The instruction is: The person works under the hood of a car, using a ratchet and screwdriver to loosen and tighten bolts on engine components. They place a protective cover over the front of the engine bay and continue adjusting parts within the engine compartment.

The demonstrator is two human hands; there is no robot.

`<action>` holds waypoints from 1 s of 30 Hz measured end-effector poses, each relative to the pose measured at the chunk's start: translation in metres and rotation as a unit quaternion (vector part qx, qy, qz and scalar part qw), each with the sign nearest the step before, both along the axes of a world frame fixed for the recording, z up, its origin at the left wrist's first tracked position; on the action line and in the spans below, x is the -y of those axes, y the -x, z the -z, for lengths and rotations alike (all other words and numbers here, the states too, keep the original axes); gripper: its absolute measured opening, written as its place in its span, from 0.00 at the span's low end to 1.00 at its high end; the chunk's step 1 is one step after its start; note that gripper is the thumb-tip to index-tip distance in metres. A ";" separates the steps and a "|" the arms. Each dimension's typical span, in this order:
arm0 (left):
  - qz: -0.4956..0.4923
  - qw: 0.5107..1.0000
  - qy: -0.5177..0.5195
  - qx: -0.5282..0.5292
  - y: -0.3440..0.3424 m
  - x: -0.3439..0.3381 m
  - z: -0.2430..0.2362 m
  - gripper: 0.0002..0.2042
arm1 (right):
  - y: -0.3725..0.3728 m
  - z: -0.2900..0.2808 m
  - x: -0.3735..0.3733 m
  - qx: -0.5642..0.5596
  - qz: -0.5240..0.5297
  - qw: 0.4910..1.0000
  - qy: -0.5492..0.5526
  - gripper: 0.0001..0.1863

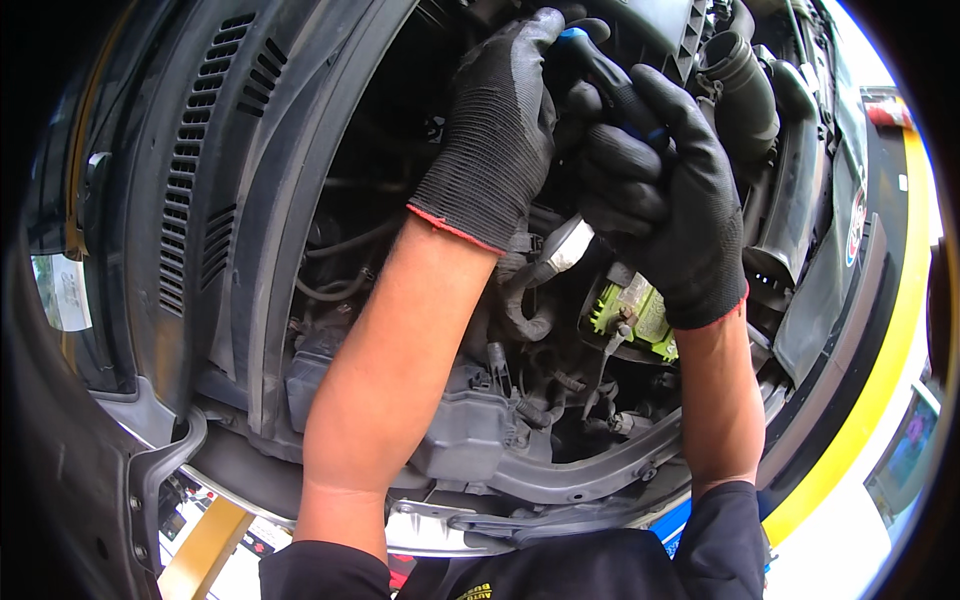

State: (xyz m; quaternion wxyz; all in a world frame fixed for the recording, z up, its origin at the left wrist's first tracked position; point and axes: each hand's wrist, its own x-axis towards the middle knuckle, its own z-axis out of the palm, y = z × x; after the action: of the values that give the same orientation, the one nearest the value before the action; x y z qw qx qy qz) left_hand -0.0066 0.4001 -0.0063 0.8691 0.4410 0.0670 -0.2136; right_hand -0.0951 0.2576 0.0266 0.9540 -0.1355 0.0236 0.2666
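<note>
Both my hands wear black gloves with red cuff edges and work at the far part of an open engine bay. My right hand (680, 190) is closed around a slim tool handle (612, 82), black with blue at both ends; no shaft shows. The handle slants up toward my left hand (500, 115). That hand sits beside the handle's upper blue end, its fingers bent together. What they hold, if anything, is hidden by the glove. Below my right hand lies a lime-green part (650, 325) with a metal clamp and a cable on it.
A ribbed black duct (745, 95) stands open-ended to the right of my right hand. A white-wrapped piece (572, 243) and bent hoses lie between my forearms. Nearer is a grey plastic box (460, 435). The vented cowl panel (195, 170) runs along the left.
</note>
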 end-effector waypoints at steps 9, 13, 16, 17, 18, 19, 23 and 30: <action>0.014 0.998 0.056 -0.039 -0.004 -0.003 0.011 0.15 | -0.005 -0.025 -0.013 0.175 0.142 0.588 0.777 0.22; -0.002 0.996 -0.029 0.089 0.000 -0.004 0.015 0.16 | -0.014 -0.038 -0.005 0.144 0.084 0.630 0.758 0.23; -0.011 0.969 -0.126 0.211 0.002 -0.001 0.011 0.17 | -0.011 -0.024 -0.013 0.198 0.159 0.519 0.816 0.21; -0.015 0.991 -0.049 0.127 0.000 0.001 0.009 0.17 | -0.008 -0.021 -0.023 0.222 0.183 0.450 0.845 0.14; -0.020 0.999 0.029 0.041 -0.004 0.004 0.007 0.16 | -0.006 -0.020 -0.029 0.242 0.197 0.394 0.864 0.13; -0.025 0.993 0.106 -0.046 -0.006 0.005 0.004 0.16 | -0.004 -0.018 -0.032 0.262 0.210 0.336 0.880 0.12; 0.009 0.991 0.136 -0.018 -0.008 -0.004 0.017 0.15 | -0.003 -0.015 -0.037 0.267 0.211 0.314 0.886 0.12; -0.053 0.998 -0.035 -0.029 -0.003 0.007 0.001 0.15 | -0.024 -0.003 -0.006 -0.058 0.048 0.993 0.086 0.18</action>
State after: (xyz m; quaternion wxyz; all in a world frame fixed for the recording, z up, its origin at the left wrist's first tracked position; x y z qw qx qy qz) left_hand -0.0040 0.3929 -0.0070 0.8610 0.4607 0.1226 -0.1772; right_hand -0.0710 0.2633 0.0298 0.9474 -0.2003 0.1085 0.2247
